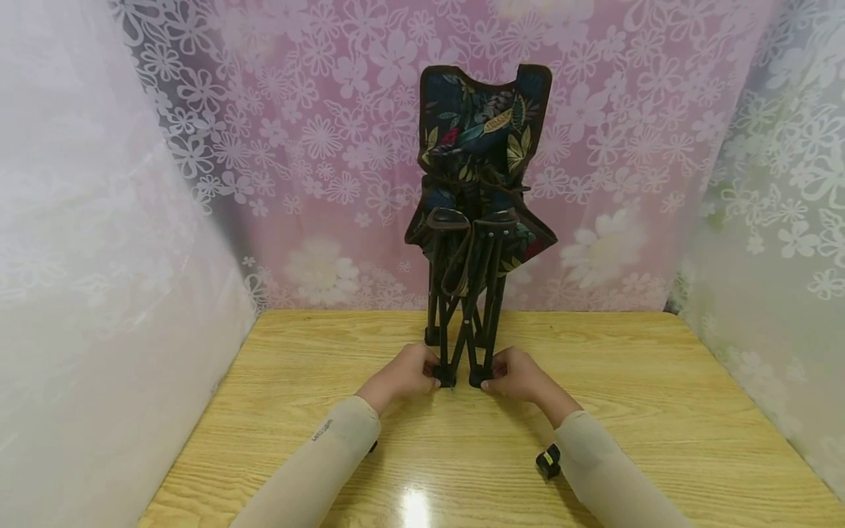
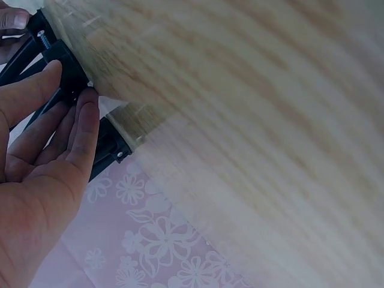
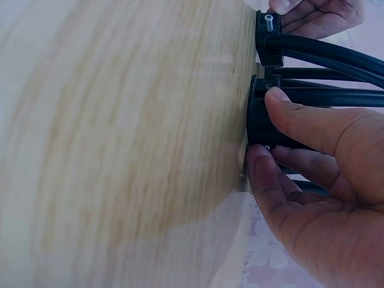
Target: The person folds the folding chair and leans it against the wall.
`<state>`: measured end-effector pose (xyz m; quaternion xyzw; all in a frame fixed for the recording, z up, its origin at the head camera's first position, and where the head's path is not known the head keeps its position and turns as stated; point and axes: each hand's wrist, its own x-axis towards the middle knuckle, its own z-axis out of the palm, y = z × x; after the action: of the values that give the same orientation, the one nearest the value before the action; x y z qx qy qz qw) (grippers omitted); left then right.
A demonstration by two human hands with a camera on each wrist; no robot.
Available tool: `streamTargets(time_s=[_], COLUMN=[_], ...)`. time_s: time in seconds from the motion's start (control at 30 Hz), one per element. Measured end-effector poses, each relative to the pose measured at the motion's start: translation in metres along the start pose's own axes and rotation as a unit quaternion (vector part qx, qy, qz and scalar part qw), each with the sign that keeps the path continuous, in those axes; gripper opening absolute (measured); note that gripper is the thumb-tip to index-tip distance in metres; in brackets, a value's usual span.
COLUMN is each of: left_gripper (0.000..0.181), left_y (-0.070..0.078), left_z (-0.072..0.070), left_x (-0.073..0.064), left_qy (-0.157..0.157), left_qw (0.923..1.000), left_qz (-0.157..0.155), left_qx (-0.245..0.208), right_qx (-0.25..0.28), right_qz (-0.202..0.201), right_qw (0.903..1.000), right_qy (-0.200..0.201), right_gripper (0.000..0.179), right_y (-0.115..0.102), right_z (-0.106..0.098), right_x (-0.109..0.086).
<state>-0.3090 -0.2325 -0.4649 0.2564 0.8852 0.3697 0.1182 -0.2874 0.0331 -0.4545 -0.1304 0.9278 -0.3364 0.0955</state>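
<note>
A partly folded camp chair [image 1: 485,139] with dark leaf-print fabric and black crossed legs stands upright on the wooden table [image 1: 330,330]. At the chair's near left foot [image 2: 69,69], my left hand [image 1: 408,375] pinches the black plastic between thumb and fingers. Opposite it, my right hand [image 1: 521,375] grips the near right foot [image 3: 261,120] the same way, thumb on the front and fingers at the outer side. The two near feet stand a small gap apart. Behind them the rear feet [image 1: 432,336] rest farther back on the tabletop.
On the table by my right forearm lies a small black object with a yellow mark [image 1: 548,462]. A pink floral curtain [image 1: 343,183] hangs behind the table, close to the chair back. Pale sheets [image 1: 99,257] hang at both sides.
</note>
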Motion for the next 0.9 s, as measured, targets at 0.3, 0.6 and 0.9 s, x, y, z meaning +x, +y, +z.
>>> streamTargets(time_s=[0.3, 0.6, 0.9], left_gripper=[0.039, 0.037, 0.039], left_y=[-0.0018, -0.0039, -0.0020], left_z=[-0.0007, -0.0002, -0.0003], left_x=[0.0029, 0.0043, 0.0032], left_qy=[0.007, 0.010, 0.008], left_qw=[0.9999, 0.9997, 0.9998], left_qz=[0.014, 0.021, 0.016], left_qx=[0.001, -0.001, -0.004], right_qx=[-0.005, -0.005, -0.011], right_qz=[0.003, -0.003, 0.000], right_qw=[1.0000, 1.0000, 0.9999], right_qy=[0.004, 0.003, 0.003], right_gripper=[0.022, 0.024, 0.021], right_y=[0.0016, 0.0029, 0.0031], right_z=[0.0010, 0.0013, 0.0014], right_x=[0.0026, 0.0034, 0.0037])
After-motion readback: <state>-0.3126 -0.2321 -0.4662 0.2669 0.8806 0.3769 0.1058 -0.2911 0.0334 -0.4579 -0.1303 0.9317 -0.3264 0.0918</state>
